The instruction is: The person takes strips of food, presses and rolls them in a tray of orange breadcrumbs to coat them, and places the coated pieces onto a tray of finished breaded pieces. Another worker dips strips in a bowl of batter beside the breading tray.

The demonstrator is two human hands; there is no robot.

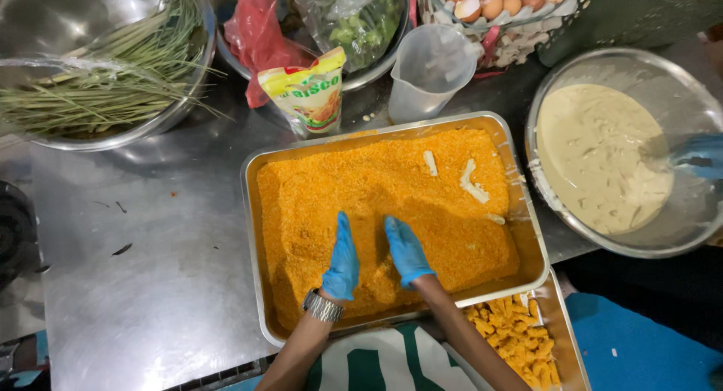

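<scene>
Crumbs [376, 187], bright orange, fill the tray [252, 210] under both of my gloved hands. I see my left hand [343, 259] and right hand [407, 249] pressed side by side into the crumbs, fingers straight and together, palms facing each other across a narrow gap; neither is closed on anything I can make out, though something may lie buried between them. Beyond my right fingertips, pale battered strips [471, 181] rest on the crumbs. Just behind my right wrist a second tray holds coated pieces [516, 338]. Farther right of that hand sits a batter bowl [681, 97], with another person's blue glove [700, 156] in it. Ahead of both hands stands a clear jug [429, 71].
</scene>
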